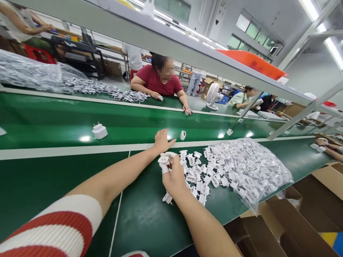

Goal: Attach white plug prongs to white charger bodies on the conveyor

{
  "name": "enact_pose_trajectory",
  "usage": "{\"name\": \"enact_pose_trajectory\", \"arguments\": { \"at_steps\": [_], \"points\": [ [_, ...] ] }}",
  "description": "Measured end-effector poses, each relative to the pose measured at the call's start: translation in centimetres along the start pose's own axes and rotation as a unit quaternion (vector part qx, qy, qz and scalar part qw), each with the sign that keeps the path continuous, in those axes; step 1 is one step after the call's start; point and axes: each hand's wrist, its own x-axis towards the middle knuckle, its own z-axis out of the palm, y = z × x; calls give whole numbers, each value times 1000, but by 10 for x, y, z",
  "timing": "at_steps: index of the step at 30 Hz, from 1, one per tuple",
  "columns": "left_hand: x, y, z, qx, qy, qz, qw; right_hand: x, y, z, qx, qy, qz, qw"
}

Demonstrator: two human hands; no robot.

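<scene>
My left hand [162, 141] reaches over the near edge of the green conveyor belt, fingers apart and nothing in them. Just to its right on the belt, not touching it, stands a small white charger housing [183, 135]. Closer to me, my right hand [174, 176] pinches a white plug cover [164, 159] between thumb and fingers that wear white finger cots. Beside and under that hand spreads a loose pile of white plug covers [199, 171] with pins. It runs into a clear plastic bag [257, 171] full of the same parts.
On the green belt [53, 114] lie a white plug adapter [99, 131] and another housing [229, 132]. Opposite, a person in a red shirt [171, 84] handles white parts beside a heap [107, 89]. A shelf beam [187, 34] crosses overhead. Cardboard boxes [268, 221] stand at lower right.
</scene>
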Motion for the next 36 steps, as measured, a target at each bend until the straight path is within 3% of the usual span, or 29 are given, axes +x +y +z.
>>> {"name": "enact_pose_trajectory", "arguments": {
  "at_steps": [3, 5, 8, 11, 14, 17, 22, 25, 29, 33, 36],
  "points": [
    [19, 25, 26, -15, -32, 4, 999, 8, 2, -3, 115, 68, 50, 990],
    [29, 33, 35, -21, -53, 6, 998, 13, 2, -5, 203, 80, 108, 970],
    [35, 38, 37, -29, -78, -5, 996, 17, 1, -5, 292, 64, 169, 939],
    [26, 39, 29, -47, -76, -17, 996, 20, 3, -5, 321, 57, 181, 928],
    [-4, 36, 11, -76, -61, -25, 995, 22, 3, -5, 342, 46, 184, 920],
    [-51, 23, -14, -110, -69, -17, 991, 23, 1, -9, 346, 38, 171, 922],
    [-137, -14, -74, -151, -108, -17, 983, 22, -6, -14, 301, 10, 161, 940],
    [-170, -33, -110, -174, -147, -15, 973, 20, -8, -10, 299, -31, 169, 939],
    [-183, -43, -136, -191, -174, 0, 966, 17, -7, -2, 283, -88, 150, 943],
    [-177, -41, -137, -186, -178, -2, 966, 14, -5, -1, 151, -108, 42, 982],
    [-173, -42, -138, -206, -208, 11, 956, 12, -4, -3, 45, -117, -16, 992]
  ]
}}
